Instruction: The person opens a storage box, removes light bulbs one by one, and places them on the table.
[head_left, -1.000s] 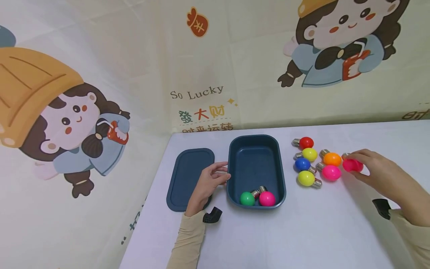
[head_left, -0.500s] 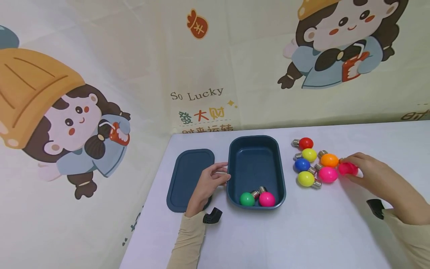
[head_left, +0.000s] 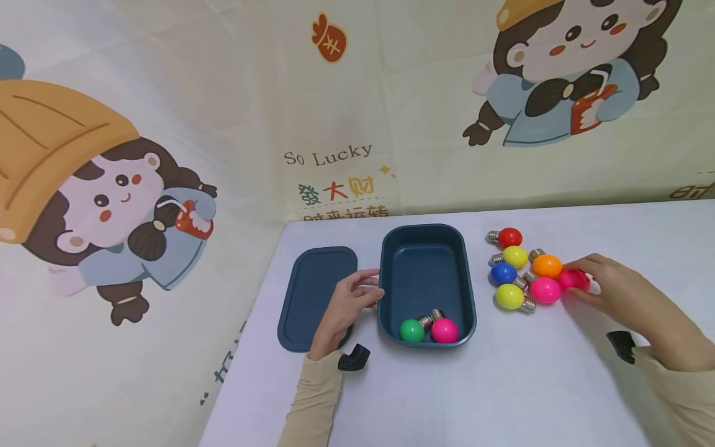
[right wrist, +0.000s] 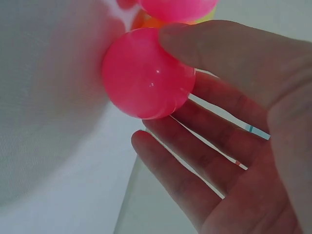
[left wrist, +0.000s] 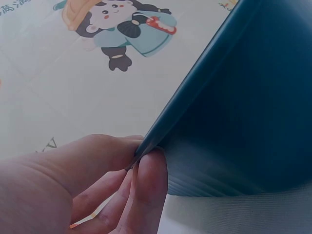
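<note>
My left hand (head_left: pixel 349 304) pinches the left rim of a dark blue box (head_left: pixel 466 279), thumb and index finger on its edge in the left wrist view. Inside the box, a green light bulb (head_left: pixel 411 330) and a pink bulb (head_left: pixel 445 330) lie at the near end. Off to the right, my right hand (head_left: pixel 622 295) holds a red-pink bulb (right wrist: pixel 146 73) between thumb and fingers, low over the table. That bulb sits right beside another pink bulb (head_left: pixel 545 290) and an orange bulb (head_left: pixel 547 266).
A red bulb (head_left: pixel 510 238), two yellow ones and a blue bulb (head_left: pixel 503 273) lie grouped between the box and my right hand. The flat dark blue lid (head_left: pixel 318 273) lies left of the box. Behind the white table (head_left: pixel 475 397) hangs a printed cloth (head_left: pixel 436 167).
My right hand has moved left with its bulb, up against the group. The orange and the neighbouring pink bulb have shifted slightly left. My left hand has stayed put.
</note>
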The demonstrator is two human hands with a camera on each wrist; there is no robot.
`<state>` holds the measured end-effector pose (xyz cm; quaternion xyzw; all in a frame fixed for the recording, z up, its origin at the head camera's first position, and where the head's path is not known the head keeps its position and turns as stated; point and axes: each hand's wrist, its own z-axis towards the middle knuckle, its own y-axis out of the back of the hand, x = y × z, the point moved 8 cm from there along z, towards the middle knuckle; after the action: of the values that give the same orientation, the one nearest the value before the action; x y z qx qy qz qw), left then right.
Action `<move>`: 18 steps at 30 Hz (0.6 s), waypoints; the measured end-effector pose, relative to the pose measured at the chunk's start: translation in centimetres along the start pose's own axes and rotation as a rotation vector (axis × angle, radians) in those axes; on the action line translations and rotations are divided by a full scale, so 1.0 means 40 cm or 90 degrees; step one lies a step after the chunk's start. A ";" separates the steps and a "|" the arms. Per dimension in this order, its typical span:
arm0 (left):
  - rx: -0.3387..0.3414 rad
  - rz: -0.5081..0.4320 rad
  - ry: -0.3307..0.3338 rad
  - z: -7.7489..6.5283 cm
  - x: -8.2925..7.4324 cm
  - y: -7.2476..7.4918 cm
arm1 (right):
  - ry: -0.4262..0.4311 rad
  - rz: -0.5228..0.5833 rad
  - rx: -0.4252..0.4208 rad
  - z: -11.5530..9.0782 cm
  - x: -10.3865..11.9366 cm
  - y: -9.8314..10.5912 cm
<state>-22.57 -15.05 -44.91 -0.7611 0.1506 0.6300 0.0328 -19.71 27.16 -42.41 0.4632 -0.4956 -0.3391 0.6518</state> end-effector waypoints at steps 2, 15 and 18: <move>-0.001 0.002 -0.001 -0.001 0.001 0.000 | 0.003 0.002 -0.004 -0.002 0.000 -0.001; -0.001 0.007 0.000 -0.007 -0.004 0.000 | -0.003 -0.004 -0.010 -0.013 0.020 0.023; -0.001 0.010 0.003 -0.007 -0.002 0.000 | -0.017 -0.006 0.006 -0.013 0.031 0.029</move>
<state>-22.32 -15.12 -44.77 -0.7614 0.1562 0.6286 0.0268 -18.88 26.57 -40.96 0.4643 -0.5035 -0.3457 0.6414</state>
